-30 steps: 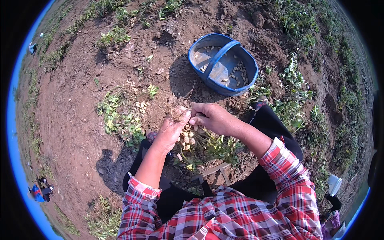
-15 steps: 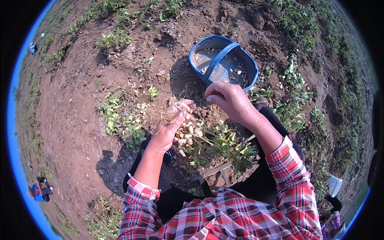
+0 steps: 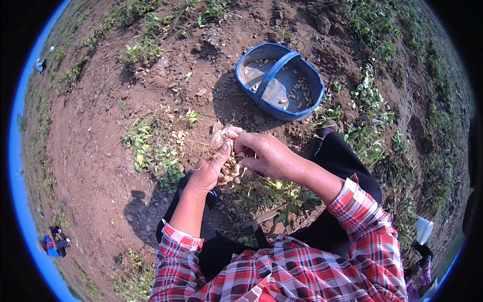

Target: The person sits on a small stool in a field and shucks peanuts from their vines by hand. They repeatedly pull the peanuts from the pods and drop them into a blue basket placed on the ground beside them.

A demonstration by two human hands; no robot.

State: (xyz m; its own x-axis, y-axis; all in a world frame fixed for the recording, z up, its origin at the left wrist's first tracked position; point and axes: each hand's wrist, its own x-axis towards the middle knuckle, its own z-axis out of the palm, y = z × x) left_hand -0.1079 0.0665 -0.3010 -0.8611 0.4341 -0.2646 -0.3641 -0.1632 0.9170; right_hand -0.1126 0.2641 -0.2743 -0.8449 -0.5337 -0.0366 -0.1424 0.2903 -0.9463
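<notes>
My left hand [image 3: 205, 172] is closed around the root end of a pulled-up peanut plant, with thin roots sticking out past the fingers. Pale peanuts [image 3: 229, 172] hang in a cluster below the thumb, and the leafy tops [image 3: 276, 189] spread toward my lap. My right hand [image 3: 271, 155] is at the cluster, its fingers curled in against the peanuts; the fingertips are partly hidden. Beyond my hands a blue basket [image 3: 282, 115] with an arched handle stands on the soil, with scattered peanuts on its bottom.
Picked-over plants [image 3: 148, 143] with some peanuts lie on the ground at left. Green plants [image 3: 370, 100] run along the right. A low metal frame [image 3: 264, 217] is between my legs. One person [image 3: 54, 242] is far left, another [image 3: 420, 277] lower right near a white container [image 3: 423, 230].
My right hand has moved from near the basket's front rim down and left to the peanuts. The left hand keeps its hold on the plant in nearly the same place.
</notes>
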